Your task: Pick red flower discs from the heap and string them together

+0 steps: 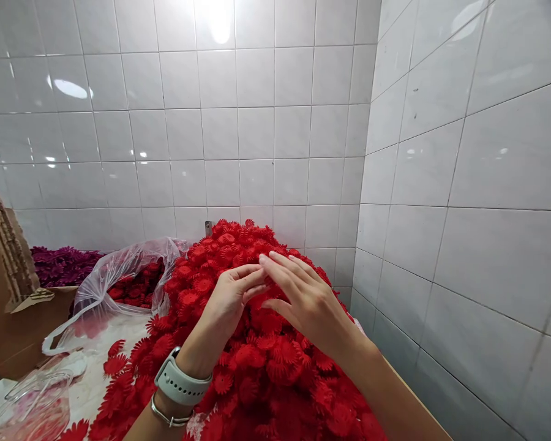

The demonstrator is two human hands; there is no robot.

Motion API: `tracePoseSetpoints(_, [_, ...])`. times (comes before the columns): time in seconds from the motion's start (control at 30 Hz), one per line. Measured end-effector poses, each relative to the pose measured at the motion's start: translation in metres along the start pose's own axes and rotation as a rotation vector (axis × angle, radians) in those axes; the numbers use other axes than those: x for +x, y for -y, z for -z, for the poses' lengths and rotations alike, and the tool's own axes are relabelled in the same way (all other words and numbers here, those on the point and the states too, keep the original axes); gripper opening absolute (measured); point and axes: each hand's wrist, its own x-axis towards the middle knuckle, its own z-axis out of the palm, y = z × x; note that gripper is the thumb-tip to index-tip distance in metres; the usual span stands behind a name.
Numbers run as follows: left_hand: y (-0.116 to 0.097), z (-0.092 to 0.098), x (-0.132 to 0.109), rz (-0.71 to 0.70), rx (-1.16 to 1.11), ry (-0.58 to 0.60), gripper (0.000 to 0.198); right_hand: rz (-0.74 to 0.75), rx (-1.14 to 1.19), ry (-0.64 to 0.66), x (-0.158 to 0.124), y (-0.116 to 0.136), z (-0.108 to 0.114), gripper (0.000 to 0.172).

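A tall heap of red plastic flower pieces point(239, 257) rises in front of me against the tiled corner. My left hand point(229, 297), with a white watch and a bangle on the wrist, has its fingers curled round a red flower piece point(259, 300) over the heap. My right hand point(303, 294) meets it from the right, fingers stretched out flat and pressed against the left fingertips and the same piece. Most of that piece is hidden between the two hands.
A clear plastic bag point(114, 275) holding more red pieces lies left of the heap. Purple flower pieces point(62, 263) sit behind it. Stacked cardboard point(4, 245) stands at the far left, a clear container point(32, 404) at the bottom left. White tiled walls point(463, 184) close in behind and right.
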Motion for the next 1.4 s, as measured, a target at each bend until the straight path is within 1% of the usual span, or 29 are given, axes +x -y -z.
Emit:
tracePoseSetpoints(0.13, [-0.004, -0.002, -0.002, -0.056, 0.031, -0.057, 0.017, -0.31, 0.262, -0.104, -0.001, -0.003, 0.002, 0.062])
tracePoseSetpoints(0.2, [-0.005, -0.002, -0.004, -0.05, 0.041, -0.02, 0.02, -0.391, 0.363, -0.113, -0.001, -0.003, 0.004, 0.055])
tracePoseSetpoints(0.3, [-0.004, -0.003, -0.006, 0.033, -0.005, 0.103, 0.025, -0.38, 0.402, -0.118, -0.001, -0.001, 0.004, 0.046])
tracePoseSetpoints(0.4, [-0.004, -0.002, -0.007, 0.101, -0.068, 0.159, 0.028, -0.349, 0.357, -0.118, -0.001, 0.002, 0.004, 0.042])
tracePoseSetpoints(0.5, [-0.003, -0.002, -0.006, 0.13, -0.107, 0.23, 0.028, -0.36, 0.361, -0.13, -0.001, 0.003, 0.004, 0.039])
tracePoseSetpoints(0.57, [-0.002, -0.003, -0.006, 0.155, -0.146, 0.255, 0.026, -0.396, 0.451, -0.156, -0.001, 0.004, 0.005, 0.035])
tracePoseSetpoints(0.7, [-0.001, -0.004, -0.005, 0.195, -0.16, 0.22, 0.023, -0.559, 0.726, -0.263, 0.001, 0.003, 0.005, 0.024])
tracePoseSetpoints(0.73, [-0.001, -0.005, -0.006, 0.193, -0.144, 0.225, 0.024, -0.603, 0.781, -0.293, 0.002, 0.003, 0.005, 0.023])
tracePoseSetpoints(0.8, [-0.003, -0.007, -0.008, 0.177, -0.118, 0.232, 0.025, -0.66, 0.879, -0.322, 0.004, 0.004, 0.004, 0.029])
tracePoseSetpoints(0.9, [-0.005, -0.011, -0.012, 0.129, -0.113, 0.207, 0.022, -0.699, 0.979, -0.287, 0.007, 0.007, 0.003, 0.043])
tracePoseSetpoints(0.97, [-0.006, -0.013, -0.014, 0.091, -0.116, 0.169, 0.017, -0.727, 0.977, -0.249, 0.007, 0.009, 0.002, 0.049])
tracePoseSetpoints(1.0, [-0.007, -0.013, -0.014, 0.081, -0.122, 0.138, 0.016, -0.74, 0.949, -0.251, 0.007, 0.01, 0.003, 0.05])
tracePoseSetpoints(1.07, [-0.007, -0.012, -0.013, 0.07, -0.13, 0.05, 0.017, -0.733, 0.9, -0.287, 0.008, 0.011, 0.004, 0.05])
tracePoseSetpoints(1.13, [-0.008, -0.01, -0.012, 0.066, -0.129, -0.027, 0.021, -0.696, 0.922, -0.331, 0.01, 0.014, 0.01, 0.045])
tracePoseSetpoints(1.17, [-0.008, -0.009, -0.01, 0.065, -0.123, -0.048, 0.022, -0.68, 0.954, -0.338, 0.012, 0.015, 0.014, 0.046])
tracePoseSetpoints(1.23, [-0.009, -0.008, -0.009, 0.065, -0.115, -0.069, 0.025, -0.653, 0.983, -0.325, 0.016, 0.022, 0.026, 0.057])
tracePoseSetpoints(1.27, [-0.009, -0.008, -0.009, 0.068, -0.116, -0.082, 0.027, -0.627, 0.943, -0.313, 0.016, 0.027, 0.033, 0.06])
tracePoseSetpoints(1.3, [-0.01, -0.008, -0.008, 0.071, -0.119, -0.094, 0.029, -0.589, 0.867, -0.292, 0.016, 0.033, 0.04, 0.06])
tracePoseSetpoints(1.33, [-0.01, -0.008, -0.009, 0.072, -0.121, -0.101, 0.029, -0.531, 0.756, -0.262, 0.013, 0.039, 0.047, 0.057])
tracePoseSetpoints(1.37, [-0.01, -0.008, -0.009, 0.073, -0.121, -0.103, 0.029, -0.462, 0.623, -0.224, 0.007, 0.045, 0.054, 0.051])
tracePoseSetpoints(1.4, [-0.009, -0.008, -0.009, 0.074, -0.12, -0.097, 0.029, -0.429, 0.49, -0.16, -0.001, 0.051, 0.058, 0.048])
